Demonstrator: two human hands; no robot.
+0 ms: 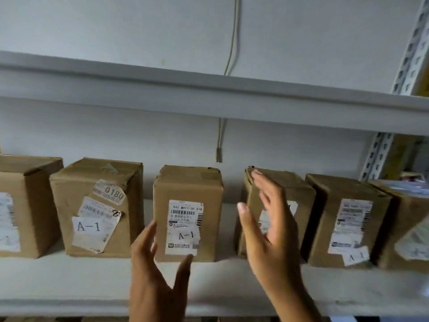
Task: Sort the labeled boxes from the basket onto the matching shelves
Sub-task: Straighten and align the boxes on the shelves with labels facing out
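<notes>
Six boxes sit in a row on the shelf [69,282], three readably marked A-1. Your left hand [153,266] and right hand [267,226] are released, flanking the middle box [188,214], apparently just placed. The basket isn't visible, so I can't tell what's left.

Six cardboard boxes stand in a row on a shelf [69,275] against the wall, under an upper shelf [209,98], with the middle A-1 box [188,212] between two raised hands, left hand [153,270], right hand [269,231].
</notes>
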